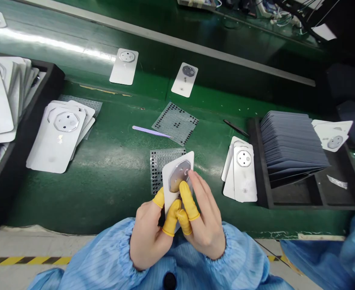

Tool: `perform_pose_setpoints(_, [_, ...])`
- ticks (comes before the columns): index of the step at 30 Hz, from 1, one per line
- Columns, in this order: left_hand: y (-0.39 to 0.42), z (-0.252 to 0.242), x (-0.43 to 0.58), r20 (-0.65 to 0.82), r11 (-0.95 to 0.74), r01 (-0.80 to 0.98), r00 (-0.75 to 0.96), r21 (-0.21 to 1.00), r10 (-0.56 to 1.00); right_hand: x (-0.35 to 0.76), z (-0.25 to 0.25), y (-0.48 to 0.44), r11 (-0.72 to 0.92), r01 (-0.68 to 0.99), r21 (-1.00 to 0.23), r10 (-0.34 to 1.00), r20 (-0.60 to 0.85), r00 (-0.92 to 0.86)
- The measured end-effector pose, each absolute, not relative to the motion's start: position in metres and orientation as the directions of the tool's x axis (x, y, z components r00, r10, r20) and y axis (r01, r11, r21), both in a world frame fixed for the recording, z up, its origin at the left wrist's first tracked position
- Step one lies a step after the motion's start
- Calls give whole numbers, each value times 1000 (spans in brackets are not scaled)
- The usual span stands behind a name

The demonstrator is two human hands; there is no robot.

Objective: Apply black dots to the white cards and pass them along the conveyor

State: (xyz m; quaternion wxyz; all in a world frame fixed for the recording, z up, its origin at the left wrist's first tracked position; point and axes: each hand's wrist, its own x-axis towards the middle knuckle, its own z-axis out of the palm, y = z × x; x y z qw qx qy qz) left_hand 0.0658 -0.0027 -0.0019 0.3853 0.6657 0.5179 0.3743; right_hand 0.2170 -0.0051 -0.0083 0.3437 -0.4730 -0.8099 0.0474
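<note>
A white phone back cover [167,177] with a grey octagonal camera window is raised and tilted in front of me, over the bench edge. My left hand [153,229], in yellow finger cots, grips its lower end between thumb and fingers. On the cover's right side, my right hand [206,223] has its yellow-tipped index finger against the camera window and its thumb close to my left thumb. Just behind the cover lies a clear sheet [168,153] of small black dots. Another dotted sheet [177,121] is farther back, with lilac tweezers [149,131] overlapping its edge.
Phone covers are stacked at left [55,145] and right [245,177]. A black tray [52,76] at far left holds more covers. At right, a divided black tray [257,161] holds dark sheets [289,145]. Dark tweezers [236,128] lie nearby. Single covers [123,72] rest behind.
</note>
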Motion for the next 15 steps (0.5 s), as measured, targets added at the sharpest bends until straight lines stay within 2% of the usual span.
perform_pose_setpoints(4, [-1,-1,66,197,-266,440,197,858,960,213,-10,-5,561,694,-452,818,431,-381])
perform_pose_setpoints(7, [3,-6,69,112,-174,374,180,911,977,216,-18,3,566,591,-575,823,437,-362])
perform_pose_setpoints(9, [8,-11,68,20,-53,243,135,969,991,221,-25,9,545,493,-678,838,432,-332])
perform_pose_setpoints(12, [21,-15,47,-23,25,46,-48,999,999,227,-37,16,464,478,-746,886,387,-256])
perform_pose_setpoints(13, [25,-17,35,1,7,55,-152,998,988,229,-42,19,454,518,-726,891,371,-261])
perform_pose_setpoints(15, [30,-19,5,61,9,203,-337,979,940,229,-54,22,489,608,-625,872,343,-349])
